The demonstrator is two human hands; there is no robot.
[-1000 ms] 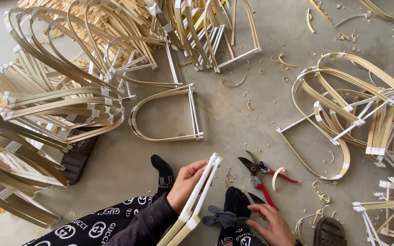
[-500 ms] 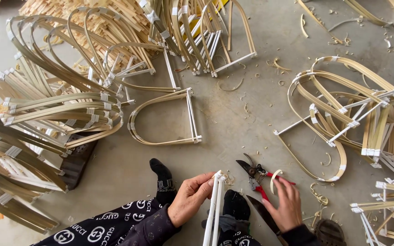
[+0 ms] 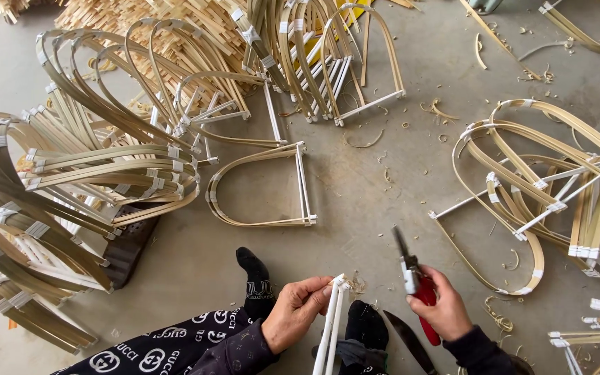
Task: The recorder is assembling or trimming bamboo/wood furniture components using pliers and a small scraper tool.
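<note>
I am gripping the end of a white-wrapped bundle of thin bamboo strips (image 3: 332,321) with my left hand (image 3: 296,312) above my lap, while my right hand (image 3: 446,309) is squeezing red-handled metal cutters (image 3: 414,281) just beside it.

Seated on the floor (image 3: 383,201), feet (image 3: 255,278) stretched forward. Left hand (image 3: 300,312) gripping a taped strip bundle (image 3: 332,323) at the near edge; right hand (image 3: 446,309) just beside it, holding shears (image 3: 414,278). One arched frame (image 3: 262,187) flat ahead at centre. Stacked arched frames (image 3: 71,187) along the left edge, more frames (image 3: 557,180) at the right edge, another pile (image 3: 300,55) at the far edge.
</note>
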